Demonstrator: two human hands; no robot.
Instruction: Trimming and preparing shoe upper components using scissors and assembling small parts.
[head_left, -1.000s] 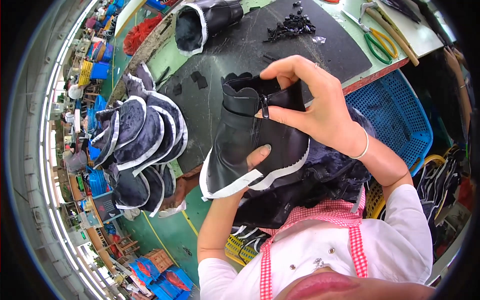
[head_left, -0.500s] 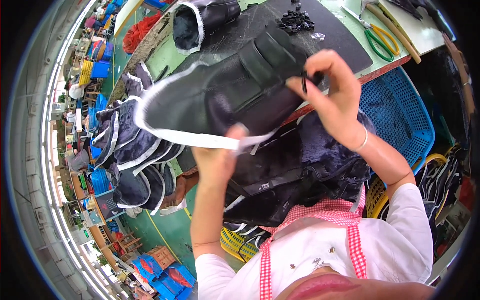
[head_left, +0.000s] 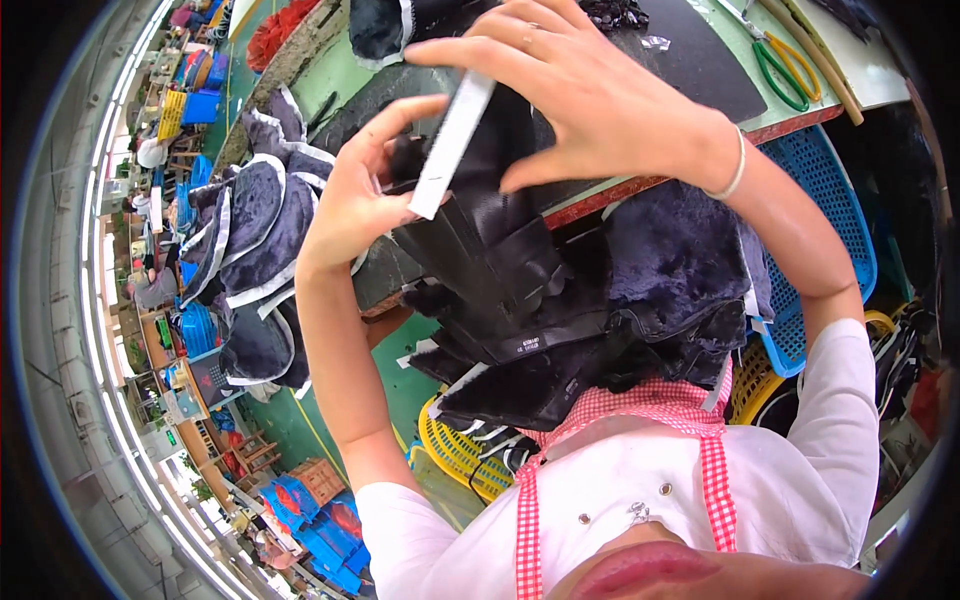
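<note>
A black leather boot upper (head_left: pixel 487 215) with a white edge strip is held up over my lap, its straps hanging towards me. My left hand (head_left: pixel 355 190) grips its edge, thumb beside the white strip. My right hand (head_left: pixel 590 100) is spread over the upper's far side, thumb and fingers wide apart; whether a fingertip touches the leather is hard to tell. Below lies a heap of black plush-lined uppers (head_left: pixel 675 265) on my lap.
Further dark plush pieces with white edges (head_left: pixel 255 220) hang in a stack on the left. On the table are a fleece-lined upper (head_left: pixel 380 28), small black parts (head_left: pixel 615 14) and scissors (head_left: pixel 785 75). A blue basket (head_left: pixel 800 190) stands at right, a yellow one (head_left: pixel 455 445) below.
The boot upper has turned from lying lengthwise to end-on, with its straps towards me. My left hand has moved up and left; my right hand has swung left over it and its pinch has opened.
</note>
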